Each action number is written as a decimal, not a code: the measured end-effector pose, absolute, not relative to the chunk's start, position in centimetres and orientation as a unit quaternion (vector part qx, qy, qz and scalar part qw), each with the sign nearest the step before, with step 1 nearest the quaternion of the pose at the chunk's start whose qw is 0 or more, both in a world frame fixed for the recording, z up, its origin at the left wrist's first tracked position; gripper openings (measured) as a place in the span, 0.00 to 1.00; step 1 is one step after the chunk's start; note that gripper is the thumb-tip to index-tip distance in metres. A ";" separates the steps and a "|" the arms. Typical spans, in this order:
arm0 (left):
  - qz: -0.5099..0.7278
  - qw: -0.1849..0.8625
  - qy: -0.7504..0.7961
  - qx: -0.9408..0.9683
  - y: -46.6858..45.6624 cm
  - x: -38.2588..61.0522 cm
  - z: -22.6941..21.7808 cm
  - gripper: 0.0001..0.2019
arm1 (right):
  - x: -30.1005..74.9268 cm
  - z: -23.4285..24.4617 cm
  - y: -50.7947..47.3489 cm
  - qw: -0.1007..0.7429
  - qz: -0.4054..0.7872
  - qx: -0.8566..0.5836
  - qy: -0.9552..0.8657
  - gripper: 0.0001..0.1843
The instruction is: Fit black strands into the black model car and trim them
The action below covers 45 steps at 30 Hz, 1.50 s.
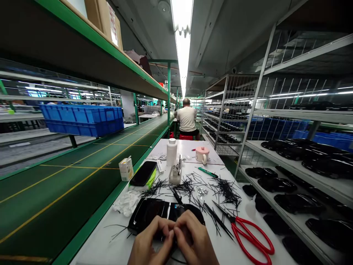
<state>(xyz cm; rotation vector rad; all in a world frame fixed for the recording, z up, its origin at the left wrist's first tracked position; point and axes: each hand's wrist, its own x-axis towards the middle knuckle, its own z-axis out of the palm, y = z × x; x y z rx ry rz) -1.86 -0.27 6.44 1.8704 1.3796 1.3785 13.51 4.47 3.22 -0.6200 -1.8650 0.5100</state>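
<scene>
A glossy black housing (150, 217) lies at the white table's (110, 246) near edge. The left hand (150, 244) and right hand (194, 239) meet over it, fingertips pinched tight; on what, I cannot tell. Red scissors (252, 235) lie at three o'clock, black ties (226, 189) at twelve.

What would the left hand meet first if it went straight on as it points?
Probably the right hand: the left hand points toward it, fingertips nearly touching, above the black part.

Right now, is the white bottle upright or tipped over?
Upright: the white bottle stands on its base on the table, cap on top.
</scene>
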 end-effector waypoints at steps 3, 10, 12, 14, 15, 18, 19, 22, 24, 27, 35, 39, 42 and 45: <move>0.505 0.224 0.502 0.665 -0.3 -1.8 6.6 0.09 | 13.6 4.1 3.8 0.526 0.252 -0.275 -0.764 0.07; 0.508 0.239 0.530 0.635 0.2 -1.6 6.8 0.07 | 14.6 5.0 4.4 0.478 0.361 -0.308 -0.739 0.10; 0.506 0.249 0.526 0.637 0.2 -1.7 6.9 0.06 | 14.7 4.9 4.6 0.470 0.375 -0.311 -0.736 0.10; 0.509 0.254 0.507 0.648 0.1 -1.6 7.0 0.06 | 14.8 4.7 4.8 0.467 0.385 -0.308 -0.734 0.09; 0.513 0.253 0.498 0.651 0.1 -1.6 7.0 0.06 | 14.9 4.6 4.9 0.465 0.387 -0.304 -0.736 0.09; 0.525 0.252 0.491 0.648 0.4 -1.2 6.9 0.07 | 15.4 4.5 5.0 0.464 0.384 -0.286 -0.745 0.07; 0.526 0.255 0.490 0.647 0.5 -1.1 6.8 0.07 | 15.6 4.5 5.0 0.465 0.381 -0.283 -0.748 0.07; 0.523 0.262 0.482 0.652 1.0 -0.8 6.6 0.07 | 16.0 4.6 5.1 0.467 0.370 -0.286 -0.751 0.07; 0.524 0.259 0.476 0.657 1.3 -0.6 6.4 0.08 | 16.1 4.7 5.1 0.464 0.363 -0.286 -0.756 0.07; 0.530 0.237 0.471 0.664 1.5 -0.5 6.4 0.08 | 16.2 4.8 5.3 0.455 0.355 -0.281 -0.767 0.07; 0.544 0.197 0.441 0.686 1.6 -0.5 6.2 0.09 | 16.1 5.0 5.5 0.457 0.294 -0.249 -0.802 0.10; 0.548 0.171 0.432 0.696 1.9 -0.7 6.0 0.10 | 16.0 4.9 5.5 0.461 0.291 -0.248 -0.801 0.09; 0.535 0.139 0.446 0.704 1.8 -1.7 5.6 0.10 | 16.1 5.1 5.3 0.457 0.305 -0.257 -0.795 0.09; 0.503 0.095 0.476 0.715 1.5 -3.4 4.7 0.11 | 16.3 5.2 5.0 0.446 0.324 -0.252 -0.795 0.09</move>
